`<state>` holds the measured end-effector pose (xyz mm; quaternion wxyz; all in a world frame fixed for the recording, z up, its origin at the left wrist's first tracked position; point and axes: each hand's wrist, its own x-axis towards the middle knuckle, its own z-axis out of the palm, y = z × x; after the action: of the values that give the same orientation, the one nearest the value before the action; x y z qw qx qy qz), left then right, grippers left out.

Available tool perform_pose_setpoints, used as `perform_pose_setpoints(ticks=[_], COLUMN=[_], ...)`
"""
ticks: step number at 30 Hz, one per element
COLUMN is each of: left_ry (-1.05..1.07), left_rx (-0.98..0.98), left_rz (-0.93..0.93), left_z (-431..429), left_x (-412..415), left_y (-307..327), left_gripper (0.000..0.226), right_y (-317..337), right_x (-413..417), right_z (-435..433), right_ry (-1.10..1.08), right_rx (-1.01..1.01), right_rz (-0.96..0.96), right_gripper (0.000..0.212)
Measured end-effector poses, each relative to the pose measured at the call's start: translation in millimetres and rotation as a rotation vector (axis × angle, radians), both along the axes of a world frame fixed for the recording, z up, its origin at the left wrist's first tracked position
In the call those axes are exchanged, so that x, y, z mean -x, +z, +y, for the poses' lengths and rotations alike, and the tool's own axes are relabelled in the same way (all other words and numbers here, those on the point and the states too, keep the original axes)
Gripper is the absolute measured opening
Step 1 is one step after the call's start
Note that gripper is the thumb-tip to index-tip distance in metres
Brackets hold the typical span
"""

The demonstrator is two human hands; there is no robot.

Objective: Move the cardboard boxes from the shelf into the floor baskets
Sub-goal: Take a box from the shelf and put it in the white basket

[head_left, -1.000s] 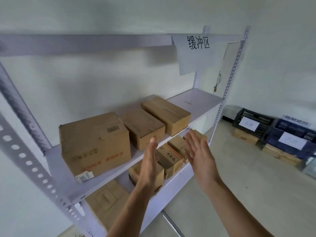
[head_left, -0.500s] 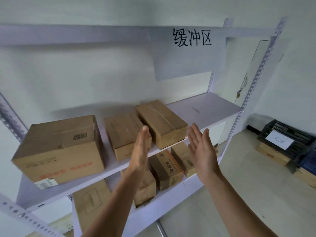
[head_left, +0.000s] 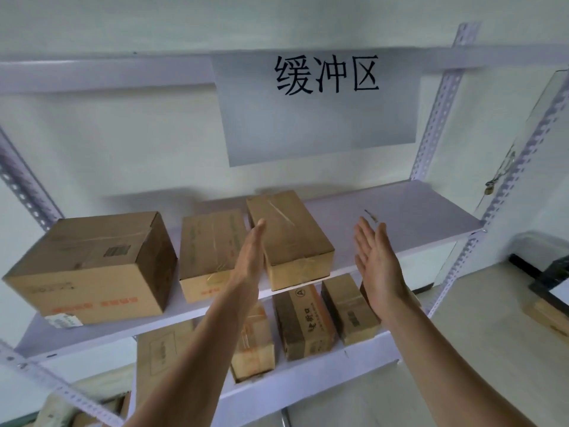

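Three cardboard boxes stand on the white upper shelf (head_left: 409,217): a large box (head_left: 89,266) at the left, a middle box (head_left: 209,254), and a long taped box (head_left: 289,238) at the right. My left hand (head_left: 251,257) reaches up with straight fingers at the long box's left side, close to or touching it. My right hand (head_left: 375,260) is raised with its palm facing left, fingers straight, apart from the box's right side. Neither hand holds anything. Several smaller boxes (head_left: 303,322) sit on the lower shelf, partly hidden by my arms.
A paper sign (head_left: 323,109) with black characters hangs from the top shelf rail. A perforated shelf post (head_left: 443,97) rises at the right. A dark floor basket (head_left: 551,272) shows at the right edge. More cardboard lies at the bottom left.
The view has swung right and closer to the shelf. Both hands have moved up toward the long taped box, spreading wider apart to its two sides.
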<state>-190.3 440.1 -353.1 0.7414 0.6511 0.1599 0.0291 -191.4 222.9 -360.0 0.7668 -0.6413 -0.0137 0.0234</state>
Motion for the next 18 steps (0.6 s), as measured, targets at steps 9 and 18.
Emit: perform_pose_setpoints(ticks=[9, 18], left_ry=[0.022, 0.05], left_rx=[0.027, 0.073], left_rz=[0.122, 0.232], left_z=[-0.5, -2.7], left_x=[-60.3, -94.2], left_y=[-17.7, -30.7], left_gripper=[0.113, 0.111], right_y=[-24.1, -35.5], right_x=[-96.1, -156.8], right_z=[11.0, 28.5], right_ry=[0.098, 0.265], right_rx=[0.104, 0.147], right_rz=[0.081, 0.234], right_gripper=[0.092, 0.102])
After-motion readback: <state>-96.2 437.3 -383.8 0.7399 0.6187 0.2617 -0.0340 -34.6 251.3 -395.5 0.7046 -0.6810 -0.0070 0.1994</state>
